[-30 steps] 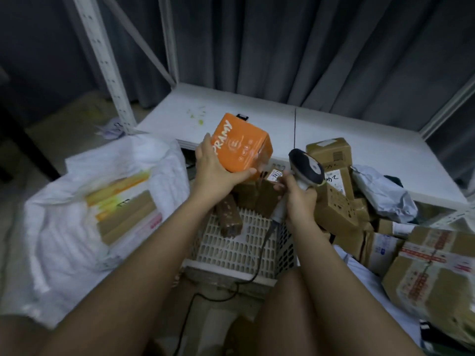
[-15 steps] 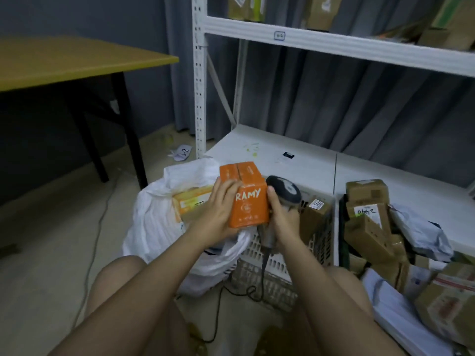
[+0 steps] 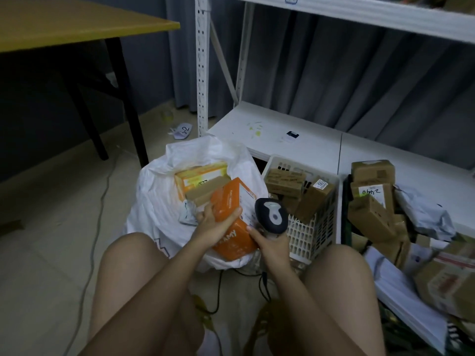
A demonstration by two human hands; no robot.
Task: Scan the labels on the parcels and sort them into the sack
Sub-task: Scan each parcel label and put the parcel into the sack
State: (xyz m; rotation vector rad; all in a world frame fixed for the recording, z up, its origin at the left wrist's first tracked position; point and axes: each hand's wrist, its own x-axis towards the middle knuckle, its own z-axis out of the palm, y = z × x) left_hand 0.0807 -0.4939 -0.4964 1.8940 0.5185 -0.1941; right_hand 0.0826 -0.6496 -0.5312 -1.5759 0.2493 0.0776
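And the orange cardboard box point(image 3: 232, 222) has swung across from in front of the scanner a moment ago to right over the open mouth of the white woven plastic sack point(image 3: 159, 209), tipped on its side now, printed lettering facing us. The left hand point(image 3: 213, 226) has it firmly, fingers curled over the top face, thumb side underneath. The right hand point(image 3: 270, 242) is wrapped round the grip of the dark handheld barcode scanner point(image 3: 271, 214), its head pointing up and away from the box, with the right fingertips point(image 3: 250, 229) just touching the box's near corner.

So by the look of it the scan is done and this is the sorting step: the parcel is on its way in. Already inside the sack sit a yellow-and-orange carton point(image 3: 198, 176) and a flat brown cardboard parcel point(image 3: 205, 190) lying across it.

What's next? Likely a simple release, letting the box drop or slide down beside those two, and the sack's soft rim may need clearing so the box doesn't catch on it. Then it's back to the right for a fresh one: brown parcels wait in the white slotted plastic crate point(image 3: 308, 232), with more boxes and grey mailer bags heaped beyond it on the low white shelf point(image 3: 295, 124).
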